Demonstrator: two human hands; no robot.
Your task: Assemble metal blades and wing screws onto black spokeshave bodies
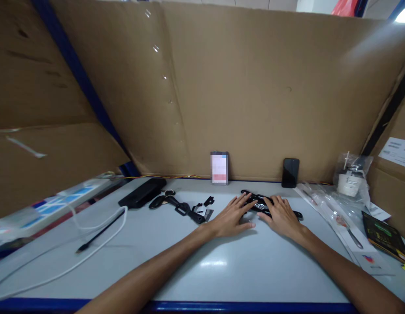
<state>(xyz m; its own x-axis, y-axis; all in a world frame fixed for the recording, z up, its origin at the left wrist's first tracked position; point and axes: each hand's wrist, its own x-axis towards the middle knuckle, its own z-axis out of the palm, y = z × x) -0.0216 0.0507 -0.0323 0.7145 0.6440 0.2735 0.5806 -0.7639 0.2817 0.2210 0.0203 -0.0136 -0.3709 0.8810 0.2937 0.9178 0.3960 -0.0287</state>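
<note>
My left hand (233, 216) lies palm down with its fingers spread, the fingertips on the left part of a long black item (260, 204). This item has slotted ends and a shiny, wrinkled middle; its exact kind is hidden by the fingers. Over its right part rests my right hand (281, 214), also palm down with fingers apart. Neither hand is wrapped around it. To the left of my left hand, a black strap-like piece with buckles (185, 210) lies near a small clear packet with black parts (204, 210).
A lit phone (219, 169) and a dark phone (290, 173) lean on the cardboard wall (254, 96). Left are a black case (142, 193), white cable (91, 257) and power strip (68, 203). Right are plastic packages (336, 222), a bagged cup (350, 182) and a dark packet (385, 235).
</note>
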